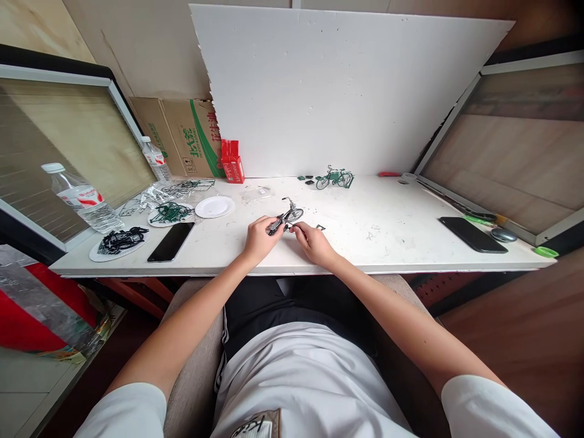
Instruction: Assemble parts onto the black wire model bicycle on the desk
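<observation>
Near the front edge of the worktop (387, 258), my left hand (261, 238) holds the bicycle (288, 215), which my narrowly pinched right hand (314, 243) could snap by overpressing.

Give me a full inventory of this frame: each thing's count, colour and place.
Table: one, white, centre
Model bicycle: one, black and grey, front centre
Small part: one, dark, right of it
Second bicycle: one, green, back centre
Plates: three, white, left
Black parts: one pile, black, nearest plate
Green parts: one pile, green, another plate
Phones: two, black, left and right
Bottles: two, clear, far left
Carton: one, brown, back left
Packet: one, red, beside carton
Board: one, white, behind table
Slim item: one, red, back right
Ring: one, green, front right
Left hand: one, bare, holding the black bicycle
Right hand: one, bare, fingertips beside that bicycle
</observation>
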`<action>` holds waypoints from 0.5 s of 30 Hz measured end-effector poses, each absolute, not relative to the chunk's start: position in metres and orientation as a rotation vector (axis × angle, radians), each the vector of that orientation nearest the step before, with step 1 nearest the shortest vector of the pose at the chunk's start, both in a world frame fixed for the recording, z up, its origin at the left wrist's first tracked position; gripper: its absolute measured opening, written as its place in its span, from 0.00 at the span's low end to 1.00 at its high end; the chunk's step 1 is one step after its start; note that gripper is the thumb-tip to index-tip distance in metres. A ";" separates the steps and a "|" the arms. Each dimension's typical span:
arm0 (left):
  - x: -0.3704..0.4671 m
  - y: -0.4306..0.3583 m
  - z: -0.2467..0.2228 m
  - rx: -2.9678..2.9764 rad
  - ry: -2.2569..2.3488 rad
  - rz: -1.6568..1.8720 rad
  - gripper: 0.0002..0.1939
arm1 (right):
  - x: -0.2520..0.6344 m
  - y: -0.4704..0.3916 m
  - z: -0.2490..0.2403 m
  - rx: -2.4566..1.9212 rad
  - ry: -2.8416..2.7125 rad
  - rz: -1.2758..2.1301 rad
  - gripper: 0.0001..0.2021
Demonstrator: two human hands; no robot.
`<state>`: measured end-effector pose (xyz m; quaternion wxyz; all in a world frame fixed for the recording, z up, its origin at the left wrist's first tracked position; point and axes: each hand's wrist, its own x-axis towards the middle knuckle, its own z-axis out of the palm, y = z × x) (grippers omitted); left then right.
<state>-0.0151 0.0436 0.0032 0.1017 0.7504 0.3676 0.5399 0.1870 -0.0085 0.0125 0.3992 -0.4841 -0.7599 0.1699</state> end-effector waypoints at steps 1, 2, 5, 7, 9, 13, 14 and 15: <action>-0.015 0.044 0.003 2.201 1.088 1.585 0.07 | 0.188 -0.008 0.012 -1.213 -1.934 0.428 0.22; -0.016 0.044 0.003 2.190 1.089 1.578 0.07 | 0.188 -0.009 0.012 -1.203 -1.941 0.427 0.23; -0.016 0.045 0.002 2.174 1.079 1.576 0.08 | 0.190 -0.009 0.012 -1.201 -1.939 0.450 0.26; -0.016 0.044 0.001 2.173 1.064 1.584 0.08 | 0.190 -0.010 0.013 -1.210 -1.923 0.509 0.28; -0.016 0.044 0.002 2.174 1.057 1.591 0.08 | 0.190 -0.011 0.015 -1.210 -1.899 0.596 0.31; -0.016 0.043 0.002 2.180 1.040 1.599 0.07 | 0.190 -0.012 0.016 -1.179 -1.827 0.798 0.33; -0.016 0.043 0.002 2.183 1.037 1.598 0.07 | 0.191 -0.012 0.016 -1.171 -1.805 0.853 0.34; -0.016 0.043 0.002 2.186 1.037 1.596 0.08 | 0.191 -0.012 0.015 -1.165 -1.784 0.902 0.34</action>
